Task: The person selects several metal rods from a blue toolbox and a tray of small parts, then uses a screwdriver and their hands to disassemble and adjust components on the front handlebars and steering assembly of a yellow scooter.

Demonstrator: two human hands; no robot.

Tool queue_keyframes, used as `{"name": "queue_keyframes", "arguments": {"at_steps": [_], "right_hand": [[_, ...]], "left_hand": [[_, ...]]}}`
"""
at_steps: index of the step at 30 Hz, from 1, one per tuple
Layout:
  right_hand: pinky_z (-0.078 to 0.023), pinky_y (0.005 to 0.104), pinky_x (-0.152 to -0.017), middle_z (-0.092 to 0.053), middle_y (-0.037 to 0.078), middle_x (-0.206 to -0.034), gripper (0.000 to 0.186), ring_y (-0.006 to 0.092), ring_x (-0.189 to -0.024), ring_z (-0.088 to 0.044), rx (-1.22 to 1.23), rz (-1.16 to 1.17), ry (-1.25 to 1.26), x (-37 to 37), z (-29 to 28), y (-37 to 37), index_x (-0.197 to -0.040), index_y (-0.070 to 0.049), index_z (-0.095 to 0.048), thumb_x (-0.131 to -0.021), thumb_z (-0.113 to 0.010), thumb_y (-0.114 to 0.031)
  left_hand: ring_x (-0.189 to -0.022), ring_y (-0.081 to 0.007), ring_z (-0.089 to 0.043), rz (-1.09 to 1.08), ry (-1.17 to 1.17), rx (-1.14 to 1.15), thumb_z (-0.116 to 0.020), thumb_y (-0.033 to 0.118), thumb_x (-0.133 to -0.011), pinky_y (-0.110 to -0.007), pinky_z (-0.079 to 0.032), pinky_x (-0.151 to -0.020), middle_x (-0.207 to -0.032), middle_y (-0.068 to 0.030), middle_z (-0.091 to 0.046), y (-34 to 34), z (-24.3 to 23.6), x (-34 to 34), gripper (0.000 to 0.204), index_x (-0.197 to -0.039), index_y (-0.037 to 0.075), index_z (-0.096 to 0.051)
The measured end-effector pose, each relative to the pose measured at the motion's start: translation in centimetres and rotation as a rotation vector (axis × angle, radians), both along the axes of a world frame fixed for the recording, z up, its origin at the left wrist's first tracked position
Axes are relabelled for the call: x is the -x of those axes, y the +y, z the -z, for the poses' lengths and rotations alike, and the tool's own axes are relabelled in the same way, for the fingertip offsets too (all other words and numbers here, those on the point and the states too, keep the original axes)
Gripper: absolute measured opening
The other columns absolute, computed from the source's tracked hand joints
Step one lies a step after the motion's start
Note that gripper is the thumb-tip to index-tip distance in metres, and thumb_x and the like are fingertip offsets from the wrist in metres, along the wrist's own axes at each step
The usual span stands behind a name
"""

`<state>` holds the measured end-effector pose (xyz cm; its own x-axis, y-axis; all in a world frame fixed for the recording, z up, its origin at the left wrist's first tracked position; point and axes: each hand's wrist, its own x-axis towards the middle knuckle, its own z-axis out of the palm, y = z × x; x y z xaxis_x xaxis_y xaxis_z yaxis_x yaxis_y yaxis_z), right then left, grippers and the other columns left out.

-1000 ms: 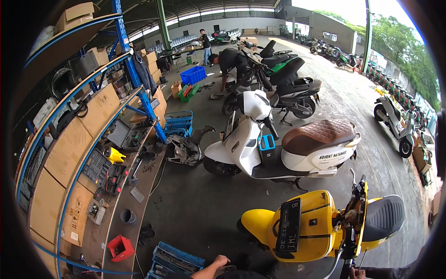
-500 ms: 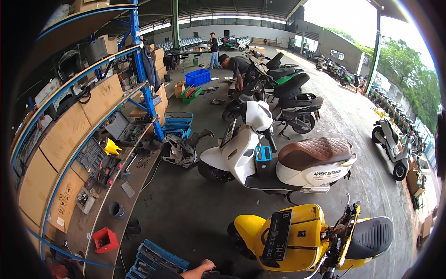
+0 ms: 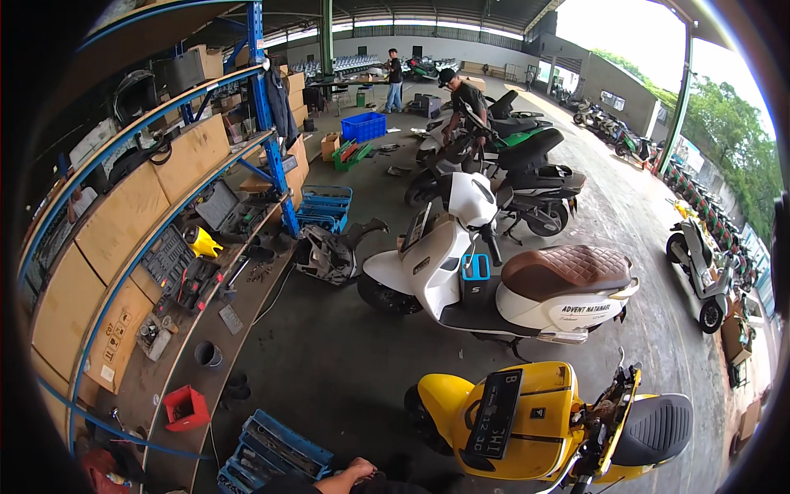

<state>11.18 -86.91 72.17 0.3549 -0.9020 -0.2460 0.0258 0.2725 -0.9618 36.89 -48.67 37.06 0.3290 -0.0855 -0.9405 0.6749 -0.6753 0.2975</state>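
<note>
At the bottom edge, my left hand [image 3: 360,469] comes in from a dark sleeve, with its fingers curled together. Whatever it may hold is lost in the dark area beside it. My right hand is out of sight. Just left of my left hand lies a blue metal toolbox [image 3: 276,449], its trays spread apart with tools inside. To the right is a yellow scooter [image 3: 539,412] with a black plate lying on its front body. Beyond it a white scooter [image 3: 428,272] with a brown quilted seat stands across the floor.
Along the left, a blue-framed shelf [image 3: 267,107] carries cardboard boxes, tool cases, a red bin [image 3: 186,407] and a dark cup [image 3: 208,354]. A second blue toolbox [image 3: 325,207] and a grey scooter part [image 3: 329,255] lie by it. A person [image 3: 465,103] stands among parked scooters.
The view has shifted slightly, so the scene sits a little differently. The person by the far scooters has risen from bending to a more upright stance. My left hand has hardly moved.
</note>
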Motion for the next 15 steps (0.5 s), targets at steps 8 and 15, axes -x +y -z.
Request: {"name": "queue_keyframes", "arguments": {"at_steps": [8, 15], "right_hand": [[-0.043, 0.0284, -0.046, -0.056, 0.005, -0.07, 0.045, 0.0151, -0.051, -0.051, -0.046, -0.04, -0.066, -1.0, 0.4, 0.0, -0.117, -0.003, -0.055, -0.102, -0.041, -0.043], [-0.044, 0.0283, -0.045, -0.055, 0.005, -0.069, 0.045, 0.0152, -0.05, -0.051, -0.062, -0.034, -0.099, -0.5, 0.6, 0.0, -0.119, -0.003, -0.054, -0.103, -0.04, -0.043]], "left_hand": [[-0.069, -0.0199, -0.071, -0.107, -0.024, 0.155, -0.053, -0.002, -0.089, -0.03, -0.059, -0.058, -0.08, -0.0118, -0.072, 0.9, 0.1, -1.4, 0.021, -0.092, 0.002, -0.074], [-0.073, -0.0228, -0.073, -0.03, 0.038, 0.233, -0.06, -0.007, -0.084, -0.032, -0.061, -0.065, -0.086, -0.0156, -0.073, -0.2, -0.5, -0.5, 0.023, -0.102, 0.0, -0.072]]}}
